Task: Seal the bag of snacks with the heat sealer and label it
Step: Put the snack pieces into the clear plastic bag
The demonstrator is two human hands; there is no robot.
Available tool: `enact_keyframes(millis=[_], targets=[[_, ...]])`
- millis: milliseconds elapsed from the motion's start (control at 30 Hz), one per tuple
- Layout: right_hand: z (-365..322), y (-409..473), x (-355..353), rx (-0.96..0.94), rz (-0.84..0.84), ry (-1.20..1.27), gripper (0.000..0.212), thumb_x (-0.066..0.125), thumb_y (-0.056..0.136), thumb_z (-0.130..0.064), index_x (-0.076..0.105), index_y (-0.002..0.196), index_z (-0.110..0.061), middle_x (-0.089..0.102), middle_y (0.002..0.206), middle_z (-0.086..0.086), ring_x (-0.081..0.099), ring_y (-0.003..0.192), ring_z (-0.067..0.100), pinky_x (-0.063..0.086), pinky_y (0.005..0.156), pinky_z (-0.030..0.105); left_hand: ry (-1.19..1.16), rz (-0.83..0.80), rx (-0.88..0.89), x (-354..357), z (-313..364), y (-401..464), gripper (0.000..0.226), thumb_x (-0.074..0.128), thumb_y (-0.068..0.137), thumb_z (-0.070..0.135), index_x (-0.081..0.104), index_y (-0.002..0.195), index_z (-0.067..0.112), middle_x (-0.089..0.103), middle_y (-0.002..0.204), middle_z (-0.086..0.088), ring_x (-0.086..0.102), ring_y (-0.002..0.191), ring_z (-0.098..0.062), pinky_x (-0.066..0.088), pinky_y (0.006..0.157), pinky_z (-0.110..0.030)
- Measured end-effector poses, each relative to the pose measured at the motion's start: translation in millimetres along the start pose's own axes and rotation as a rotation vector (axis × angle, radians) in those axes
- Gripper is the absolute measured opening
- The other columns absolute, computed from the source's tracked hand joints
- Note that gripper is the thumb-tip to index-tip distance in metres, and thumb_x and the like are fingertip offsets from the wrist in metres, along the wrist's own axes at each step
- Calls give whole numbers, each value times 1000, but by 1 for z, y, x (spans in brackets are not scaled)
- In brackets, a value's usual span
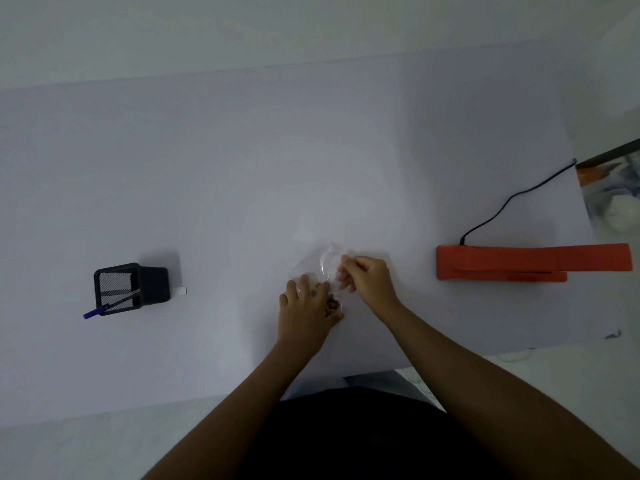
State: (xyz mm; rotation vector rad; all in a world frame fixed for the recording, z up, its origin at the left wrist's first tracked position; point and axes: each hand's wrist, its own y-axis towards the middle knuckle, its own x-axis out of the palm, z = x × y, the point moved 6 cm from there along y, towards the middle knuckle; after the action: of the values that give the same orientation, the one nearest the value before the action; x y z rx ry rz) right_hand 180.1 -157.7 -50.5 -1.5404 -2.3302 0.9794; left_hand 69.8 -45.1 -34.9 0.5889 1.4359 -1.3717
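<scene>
With the left hand point(306, 308) pressing spread-fingered on the bag point(317, 261), the right hand point(367, 278) is pinching its mouth, which probably needs smoothing flat before the sealer point(519, 261).

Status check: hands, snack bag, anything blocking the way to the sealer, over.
Left hand presses bag of snacks down; right hand pinches its clear top. Bag on table, apart from heat sealer at right. Nothing lies between them.

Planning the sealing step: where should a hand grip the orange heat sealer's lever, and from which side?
Grip the orange plastic heat sealer by its lever's free far-right end, coming from above. That end overhangs the shorter base; the black cord enters the opposite end, probably the hinge.
</scene>
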Motion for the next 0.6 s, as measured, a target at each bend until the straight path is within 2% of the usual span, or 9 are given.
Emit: enact_keyframes(millis=[67, 133, 300, 400, 500, 600], targets=[[-7, 4, 9, -13, -76, 62, 30, 61, 98, -24, 75, 86, 0, 75, 79, 17, 74, 72, 32, 58, 68, 38, 14, 14, 5, 2, 1, 0, 76, 60, 77, 72, 46, 136, 27, 48, 138, -16, 48, 117, -37, 47, 88, -46], [-11, 7, 19, 2, -145, 121, 30, 59, 99, -22, 74, 93, 3, 76, 86, 20, 75, 80, 34, 60, 76, 38, 25, 18, 8, 3, 1, 0, 85, 60, 76, 73, 39, 143, 26, 47, 138, -19, 46, 121, -41, 45, 92, -50], [-16, 15, 40, 79, -312, 194, 35, 53, 103, -24, 72, 104, 6, 76, 97, 22, 75, 91, 34, 60, 86, 41, 11, -35, -6, 10, -1, -1, 91, 49, 80, 77, 31, 150, 22, 38, 149, -22, 32, 138, -49, 34, 108, -57], [-15, 17, 47, 121, -401, 179, 37, 51, 103, -25, 71, 109, 6, 76, 101, 21, 75, 95, 33, 59, 91, 45, -27, -35, -21, 14, -1, -3, 95, 56, 79, 75, 29, 153, 21, 30, 154, -30, 27, 142, -50, 32, 113, -57], [-12, 23, 48, 149, -431, 164, 38, 48, 104, -25, 70, 112, 5, 75, 105, 20, 74, 98, 30, 57, 95, 45, -48, -38, -19, 14, -3, -3, 95, 58, 79, 73, 26, 154, 23, 22, 156, -34, 23, 144, -49, 29, 115, -56], [-14, 41, 43, 159, -410, 167, 40, 47, 105, -27, 69, 112, 6, 75, 106, 20, 74, 99, 31, 56, 96, 46, -19, -54, 0, 12, -4, -4, 90, 56, 80, 73, 32, 152, 25, 21, 155, -35, 23, 144, -50, 27, 115, -56]])
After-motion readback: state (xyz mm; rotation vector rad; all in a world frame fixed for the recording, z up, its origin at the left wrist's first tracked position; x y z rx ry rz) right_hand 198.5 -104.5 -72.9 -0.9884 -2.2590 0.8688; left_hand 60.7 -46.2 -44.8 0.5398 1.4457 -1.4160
